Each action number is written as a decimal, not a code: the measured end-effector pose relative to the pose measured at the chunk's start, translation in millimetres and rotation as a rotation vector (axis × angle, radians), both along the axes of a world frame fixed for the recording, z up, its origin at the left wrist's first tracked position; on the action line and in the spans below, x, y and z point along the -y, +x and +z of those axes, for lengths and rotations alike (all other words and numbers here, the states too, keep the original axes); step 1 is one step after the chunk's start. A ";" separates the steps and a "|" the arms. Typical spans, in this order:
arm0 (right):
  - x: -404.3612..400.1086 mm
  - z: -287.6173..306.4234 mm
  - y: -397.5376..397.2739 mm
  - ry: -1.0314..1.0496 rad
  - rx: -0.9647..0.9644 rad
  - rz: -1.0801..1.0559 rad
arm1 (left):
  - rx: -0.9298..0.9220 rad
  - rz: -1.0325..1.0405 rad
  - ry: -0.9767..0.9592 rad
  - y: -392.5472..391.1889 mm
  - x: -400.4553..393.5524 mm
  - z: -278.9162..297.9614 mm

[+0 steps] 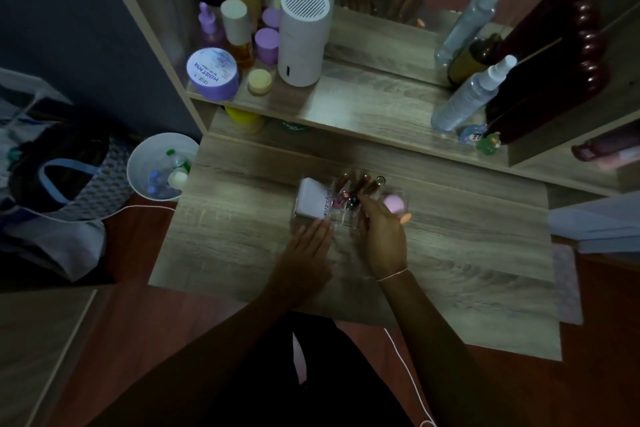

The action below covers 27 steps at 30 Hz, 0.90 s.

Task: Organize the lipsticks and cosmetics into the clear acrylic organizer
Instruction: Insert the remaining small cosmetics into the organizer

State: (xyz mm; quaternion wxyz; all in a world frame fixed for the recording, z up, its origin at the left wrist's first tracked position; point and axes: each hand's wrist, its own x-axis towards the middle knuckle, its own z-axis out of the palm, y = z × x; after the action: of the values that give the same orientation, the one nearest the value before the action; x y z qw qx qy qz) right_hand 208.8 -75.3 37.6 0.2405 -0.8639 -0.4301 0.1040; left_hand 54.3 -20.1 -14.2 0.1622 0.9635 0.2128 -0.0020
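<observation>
The clear acrylic organizer (403, 196) stands mid-table. A pale lilac box (311, 198) fills its left compartment. Several brown-red lipsticks (356, 183) stand in the back slots, and a pink sponge (393, 203) lies blurred at the right end. My left hand (306, 248) lies flat on the wood, fingers together, tips touching the organizer's front left corner. Over the organizer's front, my right hand (382, 236) pinches thumb and forefinger on a dark-capped lipstick (352, 202) standing in a middle slot.
The raised shelf behind holds a white cylindrical device (303, 38), a purple jar (212, 72), several bottles (239, 31) and spray bottles (467, 97). A mirror stands behind it. A white bin (138, 163) sits on the floor left of the table.
</observation>
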 end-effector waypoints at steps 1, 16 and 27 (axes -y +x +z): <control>0.4 -0.1 0.1 0.003 0.001 -0.002 | 0.002 -0.005 0.000 0.4 0.1 0.5; 4.0 4.8 1.8 0.048 0.010 -0.013 | 0.124 -0.029 0.245 29.4 -5.6 26.8; 3.4 9.1 1.5 0.043 -0.004 -0.013 | 0.117 0.000 0.325 37.3 -15.4 38.3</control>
State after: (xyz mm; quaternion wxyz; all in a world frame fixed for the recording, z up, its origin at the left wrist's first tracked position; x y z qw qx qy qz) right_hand 210.3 -78.8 46.7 0.2608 -0.8611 -0.4260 0.0949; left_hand 91.6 -4.7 24.2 0.0164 0.9755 0.2004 0.0888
